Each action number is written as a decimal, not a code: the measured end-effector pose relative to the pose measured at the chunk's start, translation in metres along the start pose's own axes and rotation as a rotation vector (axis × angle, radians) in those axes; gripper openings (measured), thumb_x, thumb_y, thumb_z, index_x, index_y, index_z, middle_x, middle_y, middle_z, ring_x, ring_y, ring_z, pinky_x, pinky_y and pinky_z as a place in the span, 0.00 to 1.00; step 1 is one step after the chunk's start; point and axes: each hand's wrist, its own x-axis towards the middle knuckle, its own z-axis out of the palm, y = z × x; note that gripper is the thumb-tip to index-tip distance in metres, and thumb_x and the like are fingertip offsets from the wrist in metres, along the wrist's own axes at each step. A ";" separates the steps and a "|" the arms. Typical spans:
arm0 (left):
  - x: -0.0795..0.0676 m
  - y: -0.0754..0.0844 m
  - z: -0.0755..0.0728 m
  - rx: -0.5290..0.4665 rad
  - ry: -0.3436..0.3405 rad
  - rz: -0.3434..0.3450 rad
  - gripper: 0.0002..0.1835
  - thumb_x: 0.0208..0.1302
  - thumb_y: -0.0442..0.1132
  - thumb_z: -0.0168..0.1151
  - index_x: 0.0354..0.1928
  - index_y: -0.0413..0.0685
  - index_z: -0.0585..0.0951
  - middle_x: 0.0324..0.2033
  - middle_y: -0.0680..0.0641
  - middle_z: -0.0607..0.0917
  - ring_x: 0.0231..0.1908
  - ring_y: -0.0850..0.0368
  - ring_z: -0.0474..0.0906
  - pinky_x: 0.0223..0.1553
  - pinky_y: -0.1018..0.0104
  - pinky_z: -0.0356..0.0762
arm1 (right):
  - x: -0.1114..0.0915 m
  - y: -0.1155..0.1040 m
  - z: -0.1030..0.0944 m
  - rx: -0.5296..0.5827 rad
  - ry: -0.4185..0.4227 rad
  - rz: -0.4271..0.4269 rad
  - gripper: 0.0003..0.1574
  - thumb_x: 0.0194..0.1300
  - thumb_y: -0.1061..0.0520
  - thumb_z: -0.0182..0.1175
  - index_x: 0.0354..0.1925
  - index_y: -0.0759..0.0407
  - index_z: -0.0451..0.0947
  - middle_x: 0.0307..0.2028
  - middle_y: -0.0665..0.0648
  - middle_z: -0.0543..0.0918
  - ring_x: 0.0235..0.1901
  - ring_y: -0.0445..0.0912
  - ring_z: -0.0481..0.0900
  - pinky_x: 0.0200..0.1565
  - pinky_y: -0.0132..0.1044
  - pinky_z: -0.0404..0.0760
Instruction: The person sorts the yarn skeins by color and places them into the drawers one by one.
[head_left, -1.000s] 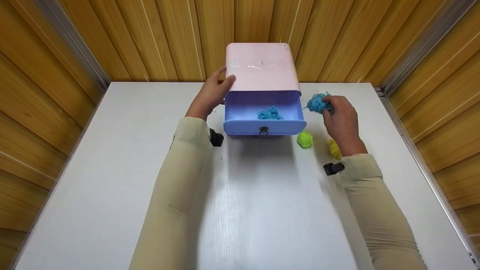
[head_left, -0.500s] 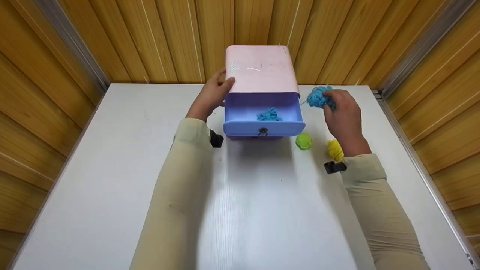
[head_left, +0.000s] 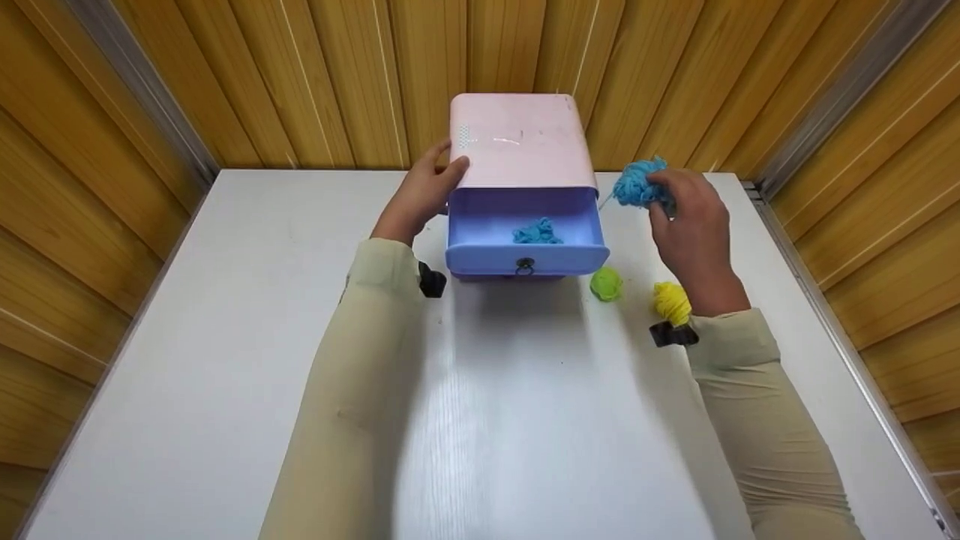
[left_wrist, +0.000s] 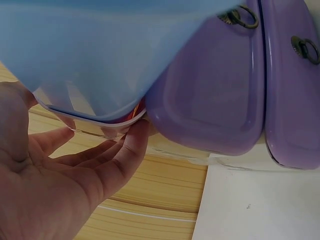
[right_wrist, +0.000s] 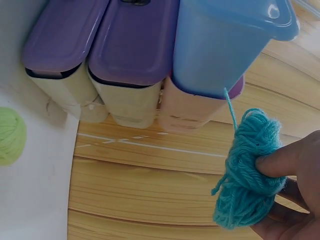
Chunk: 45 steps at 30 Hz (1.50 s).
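Observation:
A small drawer cabinet (head_left: 517, 139) with a pink top stands at the back of the table, its blue top drawer (head_left: 525, 260) pulled out. Inside lies a blue yarn clump (head_left: 537, 232). My left hand (head_left: 424, 187) rests against the cabinet's left side, thumb at the top edge; in the left wrist view its fingers (left_wrist: 125, 155) touch the side wall. Right of the cabinet, my right hand (head_left: 694, 221) pinches a blue yarn ball (head_left: 637, 184) above the table. From that ball a taut strand (right_wrist: 231, 110) runs to the drawer's side edge.
A green yarn ball (head_left: 607, 284) sits on the white table (head_left: 510, 420) by the cabinet's front right corner. Further right is a yellow yarn ball (head_left: 671, 303), close to my right wrist. Two purple drawers (left_wrist: 210, 85) below are closed. Wood-patterned walls (head_left: 337, 82) enclose the back and sides.
My right hand has risen and shifted slightly right with the blue yarn ball, and the strand to the drawer shows more clearly. My left hand stays on the cabinet.

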 end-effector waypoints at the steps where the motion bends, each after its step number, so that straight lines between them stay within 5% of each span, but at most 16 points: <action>1: 0.000 0.000 0.000 0.001 0.000 0.001 0.37 0.68 0.62 0.51 0.75 0.70 0.51 0.69 0.46 0.67 0.62 0.50 0.72 0.55 0.52 0.78 | 0.000 -0.001 -0.001 0.003 0.005 -0.001 0.17 0.68 0.62 0.57 0.55 0.59 0.77 0.55 0.61 0.79 0.58 0.55 0.75 0.64 0.50 0.71; 13: 0.000 -0.002 -0.003 -0.001 0.001 -0.010 0.37 0.68 0.62 0.52 0.75 0.70 0.51 0.68 0.46 0.68 0.61 0.50 0.74 0.54 0.53 0.78 | 0.002 -0.014 -0.005 0.053 0.087 -0.106 0.16 0.67 0.64 0.58 0.53 0.61 0.79 0.53 0.61 0.80 0.58 0.54 0.76 0.62 0.48 0.73; 45: -0.001 0.004 0.000 0.003 -0.004 0.006 0.37 0.68 0.62 0.52 0.75 0.70 0.52 0.69 0.46 0.67 0.61 0.50 0.73 0.54 0.52 0.79 | 0.001 -0.040 -0.004 0.111 0.047 -0.208 0.17 0.67 0.62 0.60 0.54 0.59 0.79 0.57 0.57 0.81 0.57 0.53 0.79 0.58 0.46 0.77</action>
